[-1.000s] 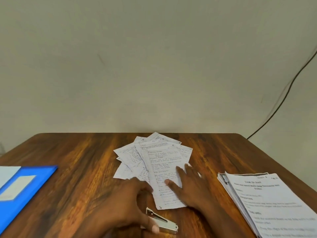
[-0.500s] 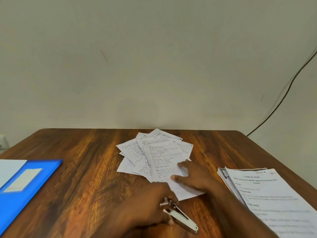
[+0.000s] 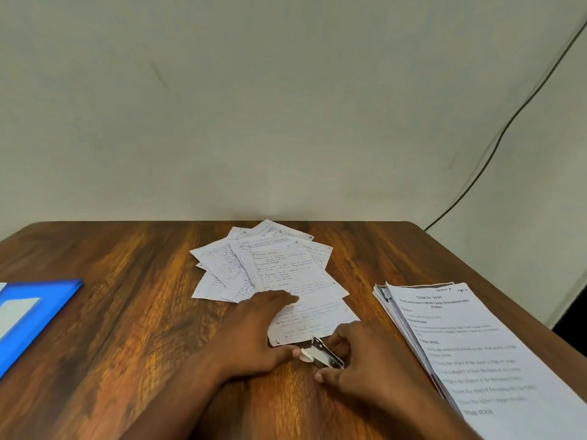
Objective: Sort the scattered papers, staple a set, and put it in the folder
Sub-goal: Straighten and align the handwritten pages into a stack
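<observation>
Both hands (image 3: 320,350) low, curled round stapler (image 3: 324,354).

Right hand (image 3: 359,360) now on stapler (image 3: 324,354) — left hand (image 3: 257,331) moved onto papers (image 3: 286,274).

Two bare forearms enter from the bottom edge; the left hand (image 3: 254,331) and right hand (image 3: 359,363) wear no gloves, rings or watch; no sleeves show.

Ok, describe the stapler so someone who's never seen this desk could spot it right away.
Start at the wooden table and find the fanned handwritten papers at its middle. Just nearer than their near edge, between the left hand and right hand, lies the stapler: small, shiny metal, the only thing there that isn't paper.
</observation>
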